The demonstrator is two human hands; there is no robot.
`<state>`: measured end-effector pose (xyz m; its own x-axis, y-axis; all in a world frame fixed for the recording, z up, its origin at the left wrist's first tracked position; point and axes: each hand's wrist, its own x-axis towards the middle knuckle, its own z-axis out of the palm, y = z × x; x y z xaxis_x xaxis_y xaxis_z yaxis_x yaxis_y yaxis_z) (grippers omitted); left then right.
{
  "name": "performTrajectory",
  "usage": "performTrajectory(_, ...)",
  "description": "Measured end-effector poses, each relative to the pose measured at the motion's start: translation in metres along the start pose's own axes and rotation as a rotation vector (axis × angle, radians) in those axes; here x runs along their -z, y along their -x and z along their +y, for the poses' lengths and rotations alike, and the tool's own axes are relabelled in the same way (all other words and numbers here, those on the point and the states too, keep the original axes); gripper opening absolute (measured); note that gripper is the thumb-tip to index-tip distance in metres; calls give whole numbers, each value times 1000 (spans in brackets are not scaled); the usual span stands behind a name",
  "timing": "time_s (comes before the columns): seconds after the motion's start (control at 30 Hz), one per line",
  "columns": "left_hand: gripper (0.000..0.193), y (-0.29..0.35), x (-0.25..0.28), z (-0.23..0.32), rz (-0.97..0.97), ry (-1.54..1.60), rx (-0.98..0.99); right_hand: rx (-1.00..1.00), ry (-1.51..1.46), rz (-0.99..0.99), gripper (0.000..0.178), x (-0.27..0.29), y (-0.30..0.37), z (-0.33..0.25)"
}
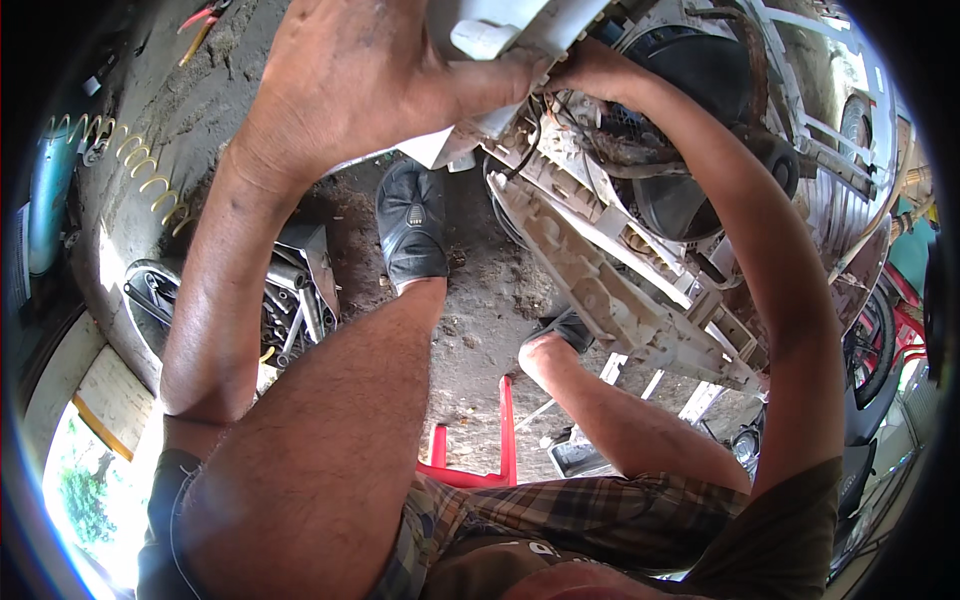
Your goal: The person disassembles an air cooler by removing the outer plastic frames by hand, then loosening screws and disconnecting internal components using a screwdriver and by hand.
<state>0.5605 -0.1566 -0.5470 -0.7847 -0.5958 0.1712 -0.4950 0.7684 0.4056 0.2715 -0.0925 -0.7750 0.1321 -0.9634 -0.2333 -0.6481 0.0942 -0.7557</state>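
Note:
My left hand (370,85) lies across a white panel (440,148) at the top, its thumb stretched along the panel's edge and its fingers out of sight. From the right, my right hand (597,72) reaches to the same edge, close to the left thumb; its fingertips are hidden behind the panel. Thin dark wires (540,125) hang just below both hands. The panel belongs to or leans on a dirty, partly dismantled white machine frame (570,255), which has a large black rounded part (690,80) on its right side.
A bin of metal tools (300,300) stands left of my leg. A coiled yellow air hose (150,185) runs from beside a teal cylinder (50,200). Red-handled pliers (205,18) lie at the far left. Between my legs is a red plastic stool (505,430). A wheel (870,340) stands at right.

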Motion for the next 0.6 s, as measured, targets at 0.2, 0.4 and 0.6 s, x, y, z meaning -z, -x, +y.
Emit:
performTrajectory(0.2, 110, -2, -1, 8, 6, -74, 34, -223, 223, -135, 35, -8, -7, 1)
performTrajectory(0.4, 108, -5, -5, -6, 50, -4, 0, -267, 288, -195, 31, 1, -8, -19)
performTrajectory(0.6, 105, -8, -6, -3, 31, -35, 7, -288, 195, -186, 27, 8, -1, -23)
